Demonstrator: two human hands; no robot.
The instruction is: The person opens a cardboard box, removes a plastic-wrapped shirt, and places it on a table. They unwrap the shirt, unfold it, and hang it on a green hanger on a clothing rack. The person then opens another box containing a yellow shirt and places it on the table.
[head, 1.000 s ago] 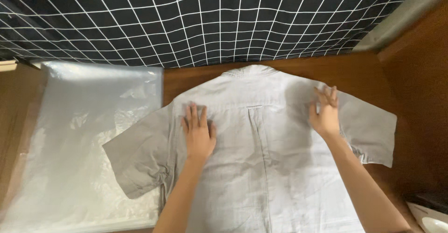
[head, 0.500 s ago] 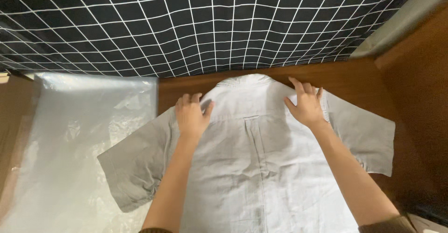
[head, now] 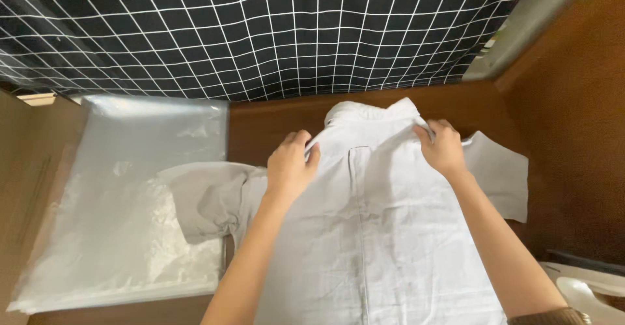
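Observation:
A pale grey short-sleeved shirt (head: 384, 227) lies spread on a brown wooden table (head: 273, 120), collar toward the far edge. My left hand (head: 291, 167) grips the shirt at its left shoulder, fingers curled over the fabric edge. At the right shoulder, close to the collar (head: 368, 111), my right hand (head: 444, 148) pinches the cloth. The left sleeve (head: 208, 198) is bunched and rests partly on a clear plastic bag. The right sleeve (head: 500, 172) lies flat.
A clear plastic bag (head: 124, 201) lies flat on the left of the table. A black cloth with a white grid (head: 260, 32) hangs behind. A wooden wall (head: 573, 136) stands at the right, and a white object (head: 586, 289) sits at the lower right corner.
Both hands have moved up from the chest of the shirt to its shoulders and closed on the fabric. The left sleeve has bunched inward.

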